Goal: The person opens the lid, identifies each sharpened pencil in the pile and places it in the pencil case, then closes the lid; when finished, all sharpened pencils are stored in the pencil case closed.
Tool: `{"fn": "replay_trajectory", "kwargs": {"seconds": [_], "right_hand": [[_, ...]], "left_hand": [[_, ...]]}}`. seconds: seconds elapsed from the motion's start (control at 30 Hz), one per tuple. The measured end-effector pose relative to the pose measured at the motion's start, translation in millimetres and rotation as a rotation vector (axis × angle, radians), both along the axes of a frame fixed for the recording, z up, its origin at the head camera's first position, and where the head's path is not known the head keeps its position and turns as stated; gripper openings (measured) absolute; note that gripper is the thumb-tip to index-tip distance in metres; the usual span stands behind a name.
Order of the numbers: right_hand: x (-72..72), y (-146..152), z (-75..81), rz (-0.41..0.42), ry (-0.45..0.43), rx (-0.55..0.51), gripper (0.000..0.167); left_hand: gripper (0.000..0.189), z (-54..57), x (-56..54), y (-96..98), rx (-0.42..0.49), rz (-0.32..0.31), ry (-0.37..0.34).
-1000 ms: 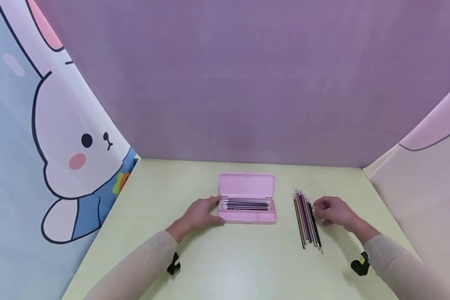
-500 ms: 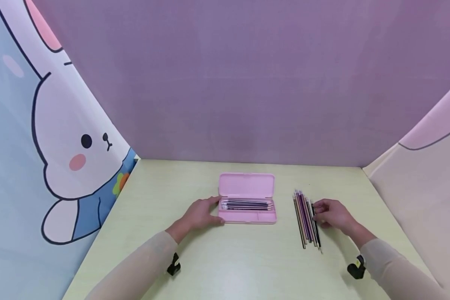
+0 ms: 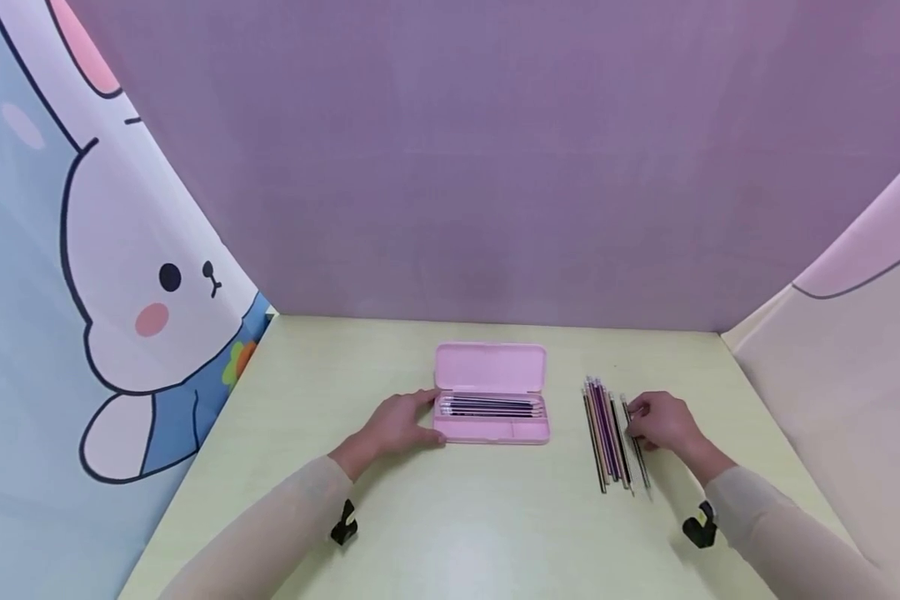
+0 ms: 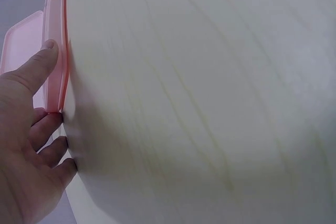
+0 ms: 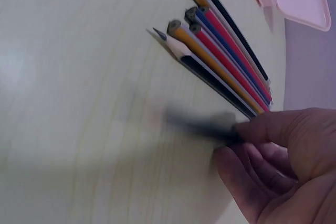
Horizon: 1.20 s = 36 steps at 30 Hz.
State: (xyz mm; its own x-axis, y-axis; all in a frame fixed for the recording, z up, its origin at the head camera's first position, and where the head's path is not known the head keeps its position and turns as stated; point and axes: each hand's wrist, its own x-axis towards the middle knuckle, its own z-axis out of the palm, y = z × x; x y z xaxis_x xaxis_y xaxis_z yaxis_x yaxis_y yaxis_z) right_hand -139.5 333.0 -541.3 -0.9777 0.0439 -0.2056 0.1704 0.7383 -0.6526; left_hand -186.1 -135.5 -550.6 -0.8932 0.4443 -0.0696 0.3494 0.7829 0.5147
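Note:
An open pink pencil case [image 3: 476,430] lies on the table, with several dark striped pencils [image 3: 491,407] in its long compartment. My left hand [image 3: 396,423] holds the case by its left end; in the left wrist view the thumb [image 4: 44,59] presses the front wall while the fingers lie at the end. To the right, my right hand [image 3: 666,421] pinches a dark pencil [image 5: 197,127] between thumb and fingers, its point blurred. Right beside it lies a loose row of several pencils [image 3: 603,433], with black, yellow, red and blue ones in the right wrist view.
The raised lid [image 3: 491,367] leans back behind the case. The pale wooden table [image 3: 465,517] meets a purple backdrop [image 3: 495,167] at its far edge. A rabbit-print cloth [image 3: 120,275] hangs at the left, and a pale pink cloth [image 3: 855,375] at the right.
My right hand has taken hold of the outermost dark pencil and drawn it a little right, apart from the row. The left hand keeps its hold on the case.

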Motion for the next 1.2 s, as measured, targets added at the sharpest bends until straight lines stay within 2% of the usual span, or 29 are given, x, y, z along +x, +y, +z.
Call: {"fn": "replay_trajectory", "kwargs": {"seconds": [0.2, 0.57, 0.7, 0.97, 1.2], "right_hand": [[-1.4, -4.1, -0.9, 0.001, 0.021, 0.048, 0.042], [-8.7, -0.2, 3.5, 0.021, 0.037, -0.022, 0.040], [-14.2, -3.7, 14.5, 0.052, 0.078, -0.038, 0.037], [-34.5, -28.4, 48.5, 0.189, 0.159, -0.048, 0.027], [-59.4, -71.0, 57.9, 0.285, 0.222, -0.021, 0.020]], "left_hand": [[0.096, 1.9, -0.2, 0.4, 0.000, 0.002, -0.002], [0.096, -0.3, -2.4, 0.5, -0.017, 0.013, -0.004], [0.096, -0.8, -2.4, 0.6, -0.019, 0.011, -0.001], [0.095, 0.2, -2.1, 0.3, -0.014, 0.019, -0.005], [0.095, -1.6, -4.2, 0.8, -0.017, 0.002, 0.000]]}}
